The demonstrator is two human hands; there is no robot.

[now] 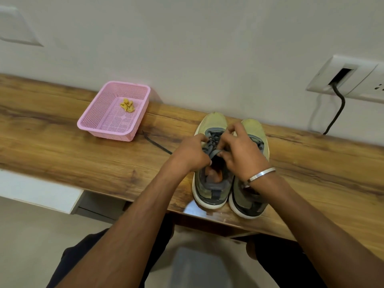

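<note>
Wooden desk (62,146) against white wall. Left sneaker (207,191) of pair set with heel at 6 o'clock, toe at 12. Grey lace (214,142) over tongue pinched by right hand (239,152) from 3 o'clock, gripped by left hand (190,153) from 9. Lace tail (154,142) trailed toward 10 o'clock, nearer left hand. Pink basket (83,122) beyond.

Left hand (192,153), right hand (241,154) pinching grey laces (214,140) on green shoe (204,191) — wooden table (62,154), pink basket (94,109) nearby
</note>
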